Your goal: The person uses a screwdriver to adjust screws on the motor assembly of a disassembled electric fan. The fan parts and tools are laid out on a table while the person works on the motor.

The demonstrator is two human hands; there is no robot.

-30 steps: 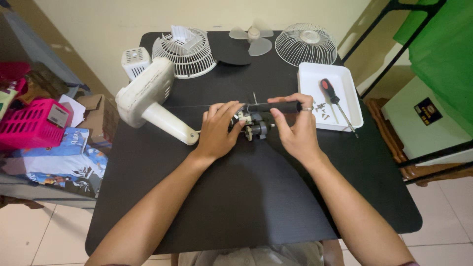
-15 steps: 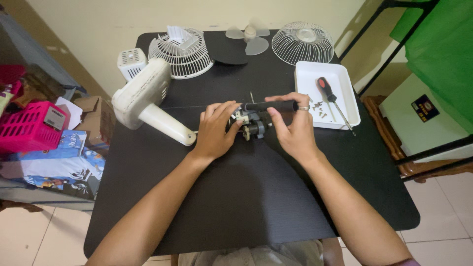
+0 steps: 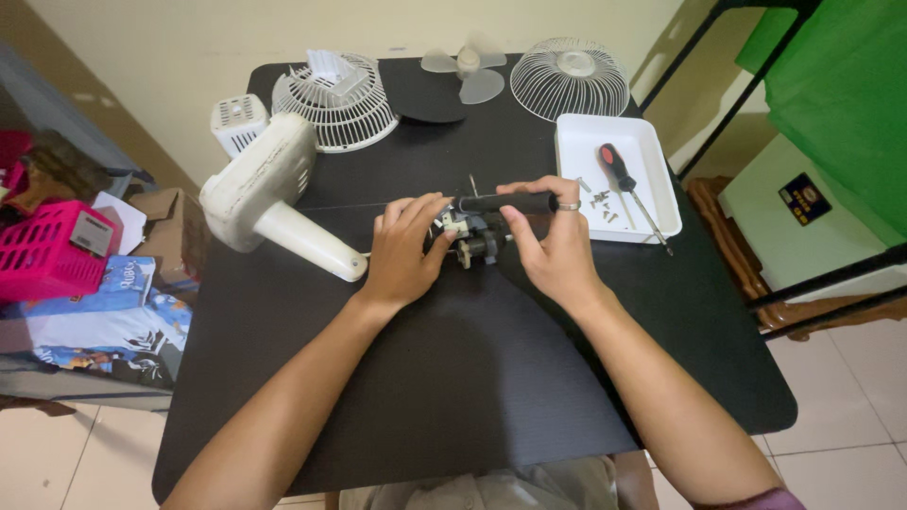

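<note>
Since half a second ago, barely any change: left hand (image 3: 404, 253) and right hand (image 3: 553, 247) still on the small fan motor (image 3: 472, 242) at mid-tabletop, same grips, only the view nudged. Left hand half-curled, fingertips pressed to the motor's left side. Right hand closed round a black screwdriver handle (image 3: 505, 202) lying crosswise just above the motor, thumb down on the motor's right side. Nearer than the hands, bare black tabletop (image 3: 453, 397) out to the near edge, open room between the forearms. Left of the left hand, close by, white fan housing and neck (image 3: 274, 194). Just right of the right hand, white tray (image 3: 619, 179) with a red-and-black screwdriver (image 3: 616, 168) and loose screws (image 3: 599, 198), touching the tabletop's right edge. Beyond the hands, rear grille (image 3: 335, 104), small white cover (image 3: 238, 123), fan blade (image 3: 468, 74), front grille (image 3: 570, 77) along the far edge.
</note>
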